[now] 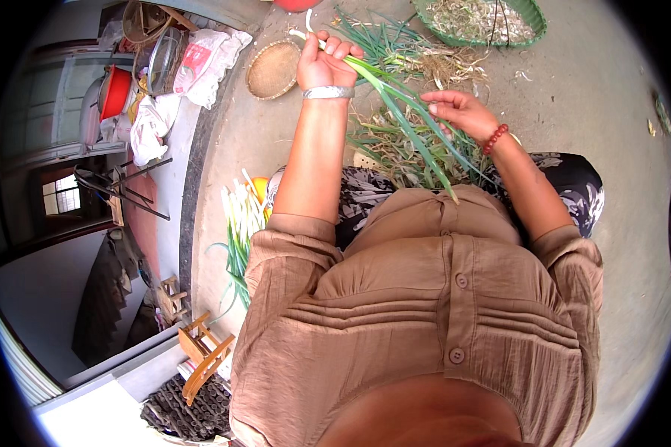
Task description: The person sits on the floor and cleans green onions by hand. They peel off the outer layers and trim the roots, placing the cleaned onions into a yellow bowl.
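My left hand (330,61) is closed around the pale lower stems of green onions (391,95), whose green leaves slant down and right towards my lap. Close to those leaves, my right hand (458,114) has its fingers bent, thumb near the fingertips; whether it pinches a leaf I cannot tell. Beneath lies a heap of leaf trimmings (419,148), partly over a perforated container. Beyond my hands, a pile of green onions with roots (386,47) rests on the floor. A bundle of cleaned green onions (243,223) lies beside my left leg.
A round woven basket (273,70) sits left of the onion pile. At the top right, a green basket (483,39) holds pale scraps. Wooden stools (204,346), a red basin (113,92) and white bags (209,64) stand or lie along the left side, on the concrete floor (581,95) and a ledge.
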`<state>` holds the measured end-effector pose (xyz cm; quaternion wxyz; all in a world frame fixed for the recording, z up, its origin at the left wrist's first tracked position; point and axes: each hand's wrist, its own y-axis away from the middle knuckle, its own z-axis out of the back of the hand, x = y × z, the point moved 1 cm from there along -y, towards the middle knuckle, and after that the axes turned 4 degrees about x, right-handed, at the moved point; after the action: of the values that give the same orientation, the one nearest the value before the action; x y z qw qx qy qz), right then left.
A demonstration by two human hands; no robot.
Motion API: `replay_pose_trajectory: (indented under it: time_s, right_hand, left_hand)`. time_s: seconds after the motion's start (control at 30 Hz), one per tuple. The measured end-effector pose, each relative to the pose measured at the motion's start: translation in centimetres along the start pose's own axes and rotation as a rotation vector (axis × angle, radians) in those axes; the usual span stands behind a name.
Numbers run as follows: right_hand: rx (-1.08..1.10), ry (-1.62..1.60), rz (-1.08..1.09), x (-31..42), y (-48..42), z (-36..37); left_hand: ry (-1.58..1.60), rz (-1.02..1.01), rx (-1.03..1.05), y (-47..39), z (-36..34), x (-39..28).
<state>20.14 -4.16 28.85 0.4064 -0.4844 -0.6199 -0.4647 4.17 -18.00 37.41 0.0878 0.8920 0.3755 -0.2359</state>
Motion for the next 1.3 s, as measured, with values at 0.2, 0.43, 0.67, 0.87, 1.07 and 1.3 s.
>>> replay_pose_trajectory:
  time_s: [0.2,0.43,0.67,0.87,1.07,1.3]
  right_hand:
    - [-0.107,0.184,0.104,0.6,-1.1,-1.0]
    - [-0.402,0.271,0.293,-0.6,-3.0,-0.3]
    - [-0.212,-0.036,0.304,1.1,-2.5,-0.8]
    - [-0.117,0.055,0.228,1.5,-1.5,-1.4]
    - [0.019,0.071,0.280,1.3,-1.2,-1.7]
    - [-0.035,0.059,0.193,0.8,-1.3,-1.0]
  left_hand:
    - [0.059,0.068,0.142,0.2,-0.7,0.5]
    - [0.097,0.108,0.183,0.1,-1.3,0.6]
    - [0.120,0.131,0.180,-0.1,-1.0,0.6]
    - [0.128,0.090,0.217,-0.2,-0.9,0.2]
    - [0.110,0.076,0.173,-0.3,-0.8,0.2]
    - [0.094,0.081,0.160,-0.4,-0.6,0.1]
